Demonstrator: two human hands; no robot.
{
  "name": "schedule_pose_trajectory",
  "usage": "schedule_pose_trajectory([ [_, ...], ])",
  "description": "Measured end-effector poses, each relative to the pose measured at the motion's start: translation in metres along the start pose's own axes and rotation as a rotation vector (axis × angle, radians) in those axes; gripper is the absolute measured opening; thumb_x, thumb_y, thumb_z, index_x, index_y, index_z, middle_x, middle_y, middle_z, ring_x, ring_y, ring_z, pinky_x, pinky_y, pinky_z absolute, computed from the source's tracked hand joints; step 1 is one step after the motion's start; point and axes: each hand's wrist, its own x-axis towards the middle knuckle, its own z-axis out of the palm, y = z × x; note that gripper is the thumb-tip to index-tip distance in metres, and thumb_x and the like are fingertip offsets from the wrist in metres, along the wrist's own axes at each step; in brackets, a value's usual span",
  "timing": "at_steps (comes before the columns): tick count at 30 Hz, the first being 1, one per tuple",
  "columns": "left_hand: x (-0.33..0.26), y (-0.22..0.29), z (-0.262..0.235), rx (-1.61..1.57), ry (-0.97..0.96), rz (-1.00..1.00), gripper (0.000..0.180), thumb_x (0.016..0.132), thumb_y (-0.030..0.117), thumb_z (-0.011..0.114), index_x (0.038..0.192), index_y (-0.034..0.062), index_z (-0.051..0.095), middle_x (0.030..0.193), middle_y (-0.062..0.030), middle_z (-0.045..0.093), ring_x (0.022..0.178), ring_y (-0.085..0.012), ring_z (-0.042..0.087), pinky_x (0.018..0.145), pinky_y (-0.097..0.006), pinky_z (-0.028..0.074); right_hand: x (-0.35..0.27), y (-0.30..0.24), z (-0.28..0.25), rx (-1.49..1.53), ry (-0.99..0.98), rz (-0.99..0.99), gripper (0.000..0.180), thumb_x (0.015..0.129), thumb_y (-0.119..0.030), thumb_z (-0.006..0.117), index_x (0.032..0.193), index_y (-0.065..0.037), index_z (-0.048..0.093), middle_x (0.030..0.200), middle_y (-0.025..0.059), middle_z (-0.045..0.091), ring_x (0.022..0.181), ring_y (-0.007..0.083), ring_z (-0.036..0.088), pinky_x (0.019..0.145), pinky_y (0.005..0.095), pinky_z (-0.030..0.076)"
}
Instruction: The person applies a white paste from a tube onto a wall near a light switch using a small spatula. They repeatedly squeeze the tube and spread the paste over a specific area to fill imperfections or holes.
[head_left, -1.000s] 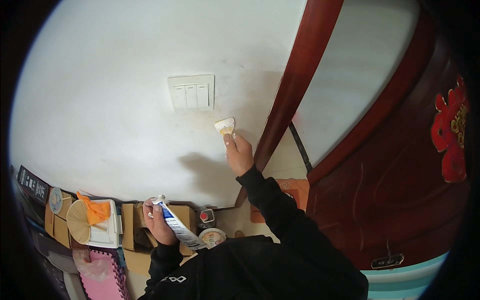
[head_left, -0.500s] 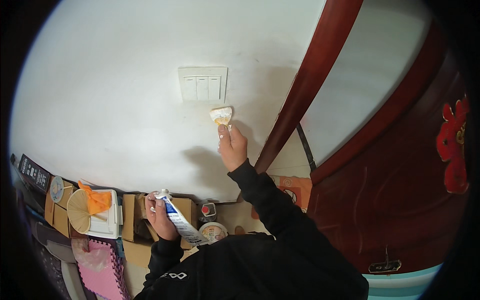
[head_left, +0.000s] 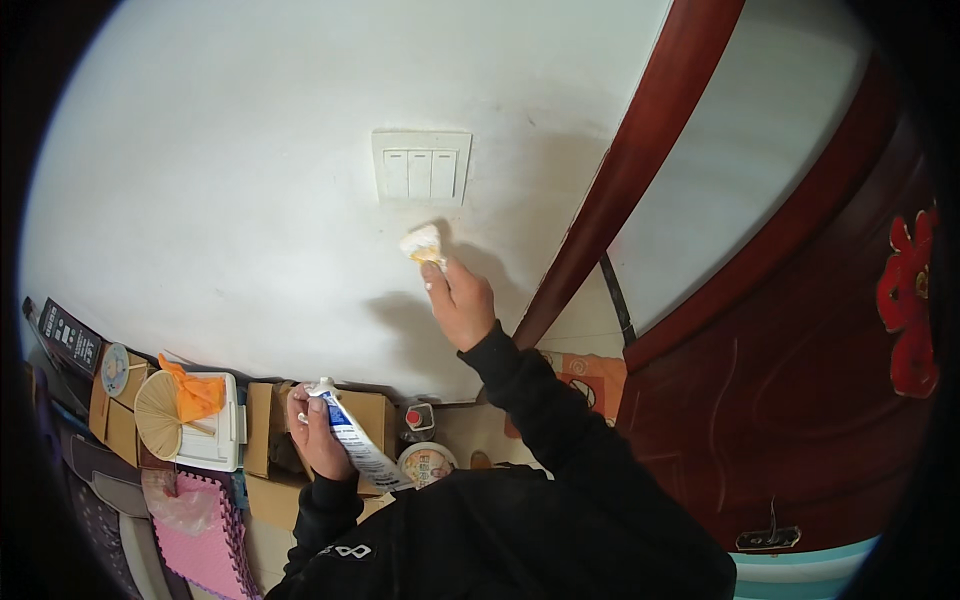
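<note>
My right hand (head_left: pixel 463 303) is closed round the handle of a small putty knife (head_left: pixel 422 243), its blade coated with white paste. The blade sits at the white wall just below a light switch panel (head_left: pixel 421 168) with three rockers; whether it touches the wall I cannot tell. White smears show on my right fingers. Low on the left, my left hand (head_left: pixel 318 440) grips a white and blue squeeze tube (head_left: pixel 365 445), nozzle end up, its flat end toward my body. White bits stick to the left fingers too.
A dark red door frame (head_left: pixel 625 160) and door (head_left: pixel 780 400) with a red flower decoration (head_left: pixel 908 300) stand at right. Along the wall's foot are cardboard boxes (head_left: pixel 375 415), a hand fan (head_left: pixel 158 415), an orange cloth (head_left: pixel 195 392), a red-capped jug (head_left: pixel 417 420) and pink foam mats (head_left: pixel 205 535).
The putty knife has moved left and slightly down from beneath the switch panel, and its blade has tilted leftward. My left hand holds the tube almost as before. The view has shifted slightly.
</note>
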Motion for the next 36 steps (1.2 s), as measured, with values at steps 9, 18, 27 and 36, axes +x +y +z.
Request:
schedule_pose_trajectory([
  [9,0.001,0.000,-0.001,-0.023,-0.013,0.008,0.015,0.093,0.018,0.050,0.102,0.0075,0.048,0.081,-0.0028,0.054,0.060,-0.0050,0.048,0.050,-0.016,0.038,0.058,-0.031,-0.032,-0.522,-0.221,-0.089,0.032,0.086,-0.031,0.057,0.070,-0.004,0.055,0.061,0.0172,0.056,0.061,0.0380,0.056,0.056,0.0485,0.043],
  [18,-0.001,0.014,0.005,-0.040,-0.078,-0.048,0.016,0.093,0.015,0.049,0.103,0.0034,0.048,0.088,-0.0049,0.053,0.075,-0.0090,0.048,0.068,-0.021,0.038,0.048,-0.019,-0.108,-0.578,-0.205,0.051,0.034,0.088,-0.032,0.054,0.070,-0.004,0.055,0.065,0.0183,0.057,0.064,0.0382,0.056,0.057,0.0467,0.043],
  [27,0.000,0.009,0.008,-0.026,-0.072,-0.002,0.018,0.093,0.018,0.048,0.105,0.0047,0.048,0.080,-0.0035,0.054,0.060,-0.0053,0.048,0.050,-0.016,0.038,0.053,-0.046,-0.039,-0.581,-0.285,-0.216,0.030,0.087,-0.030,0.056,0.071,-0.006,0.058,0.063,0.0148,0.057,0.061,0.0350,0.057,0.055,0.0456,0.044],
  [36,-0.003,0.012,0.002,-0.007,-0.025,-0.065,0.016,0.092,0.015,0.049,0.102,0.0022,0.048,0.092,-0.0049,0.053,0.083,-0.0106,0.048,0.078,-0.024,0.038,0.065,-0.010,-0.070,-0.675,-0.264,-0.128,0.025,0.086,-0.026,0.052,0.074,-0.005,0.060,0.070,0.0143,0.061,0.069,0.0346,0.061,0.061,0.0475,0.048],
])
